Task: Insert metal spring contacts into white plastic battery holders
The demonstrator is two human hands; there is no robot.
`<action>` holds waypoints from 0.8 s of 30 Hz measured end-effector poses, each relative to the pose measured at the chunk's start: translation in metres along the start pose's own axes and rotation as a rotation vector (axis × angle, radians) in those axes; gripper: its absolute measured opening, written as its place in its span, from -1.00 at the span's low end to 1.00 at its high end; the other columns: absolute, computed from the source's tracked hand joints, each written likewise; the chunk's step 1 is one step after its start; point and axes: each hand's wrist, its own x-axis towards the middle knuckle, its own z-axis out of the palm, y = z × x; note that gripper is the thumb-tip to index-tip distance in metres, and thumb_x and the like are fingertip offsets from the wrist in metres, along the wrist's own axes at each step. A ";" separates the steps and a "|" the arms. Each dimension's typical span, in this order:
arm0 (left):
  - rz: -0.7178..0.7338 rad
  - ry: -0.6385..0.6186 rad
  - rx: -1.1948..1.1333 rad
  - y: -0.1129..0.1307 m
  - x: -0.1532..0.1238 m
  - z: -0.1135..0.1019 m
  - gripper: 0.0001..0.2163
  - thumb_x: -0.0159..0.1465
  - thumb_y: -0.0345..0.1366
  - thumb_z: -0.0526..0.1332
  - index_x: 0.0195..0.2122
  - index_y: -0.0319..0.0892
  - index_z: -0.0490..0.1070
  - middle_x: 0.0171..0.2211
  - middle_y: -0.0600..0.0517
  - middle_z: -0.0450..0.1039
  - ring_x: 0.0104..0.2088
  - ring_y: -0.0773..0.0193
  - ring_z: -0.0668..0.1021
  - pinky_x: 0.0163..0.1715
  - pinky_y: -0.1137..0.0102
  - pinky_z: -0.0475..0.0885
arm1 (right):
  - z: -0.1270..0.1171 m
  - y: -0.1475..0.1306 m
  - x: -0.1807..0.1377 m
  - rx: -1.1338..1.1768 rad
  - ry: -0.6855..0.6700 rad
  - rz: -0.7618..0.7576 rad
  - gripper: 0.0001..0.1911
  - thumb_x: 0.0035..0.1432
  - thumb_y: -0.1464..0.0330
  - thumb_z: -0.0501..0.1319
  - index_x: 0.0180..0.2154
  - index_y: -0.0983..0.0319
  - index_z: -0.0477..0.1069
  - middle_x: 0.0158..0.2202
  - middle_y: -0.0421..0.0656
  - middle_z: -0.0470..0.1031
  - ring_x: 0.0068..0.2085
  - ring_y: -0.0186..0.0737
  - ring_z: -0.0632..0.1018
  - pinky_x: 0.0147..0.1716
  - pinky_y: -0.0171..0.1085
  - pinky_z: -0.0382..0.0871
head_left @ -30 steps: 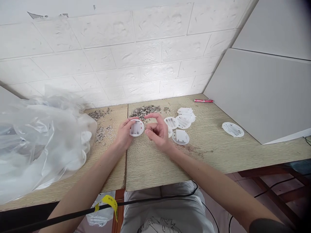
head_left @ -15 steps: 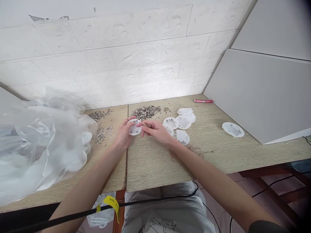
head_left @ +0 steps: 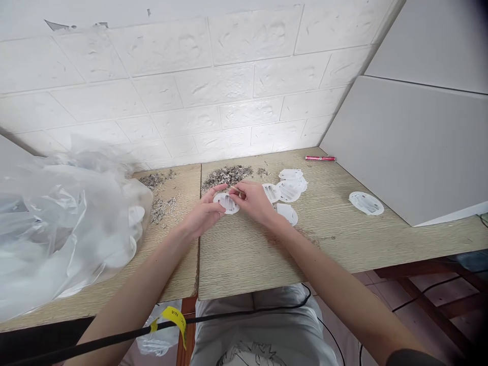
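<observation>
My left hand (head_left: 203, 214) grips a round white plastic battery holder (head_left: 227, 204) by its left side, thumb and fingers at its rim. Long slots and small metal parts show on the holder's face. At the holder's upper right, the fingertips of my right hand (head_left: 252, 199) pinch a thin pale stick (head_left: 235, 189); its lower end is hidden by my fingers. Behind both hands lies a heap of small metal pieces (head_left: 231, 175). Just right of my right hand, several similar white holders (head_left: 290, 190) lie on the table, some overlapping.
A large clear plastic bag (head_left: 72, 218) of white parts fills the left side. Smaller piles of metal bits (head_left: 163, 209) lie beside it. One holder (head_left: 366, 203) sits apart at the right, near a grey panel (head_left: 415, 147). A red pen-like object (head_left: 320, 158) lies by the wall.
Both hands and the battery holder have shifted a little to the right. My left fingers have opened out around its rim, and its slotted face shows more fully.
</observation>
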 end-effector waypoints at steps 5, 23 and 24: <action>0.017 -0.082 0.035 -0.001 -0.003 0.002 -0.37 -0.04 -0.54 0.35 0.09 -0.04 0.33 -0.14 -0.02 0.48 -0.17 0.26 0.53 -0.13 0.36 0.39 | -0.006 0.002 0.002 -0.023 -0.039 0.021 -0.88 0.11 0.48 0.17 -0.47 0.24 0.41 -0.45 -0.19 0.39 -0.40 -0.28 0.37 -0.37 -0.28 0.18; 0.064 -0.067 -0.011 -0.002 -0.002 0.007 -0.47 -0.05 -0.50 0.42 -0.01 -0.11 0.44 -0.18 -0.01 0.50 -0.19 0.31 0.52 -0.11 0.39 0.40 | -0.003 0.011 0.004 0.262 -0.012 0.230 -0.88 0.06 0.31 0.16 -0.44 0.22 0.35 -0.44 -0.22 0.41 -0.42 -0.30 0.36 -0.41 -0.28 0.20; 0.065 -0.064 -0.010 -0.002 -0.002 0.008 -0.46 -0.06 -0.50 0.42 -0.01 -0.12 0.44 -0.19 -0.01 0.50 -0.19 0.31 0.52 -0.11 0.39 0.40 | -0.003 0.011 0.004 0.281 -0.020 0.239 -0.87 0.06 0.30 0.16 -0.45 0.22 0.34 -0.46 -0.22 0.40 -0.43 -0.31 0.35 -0.42 -0.29 0.20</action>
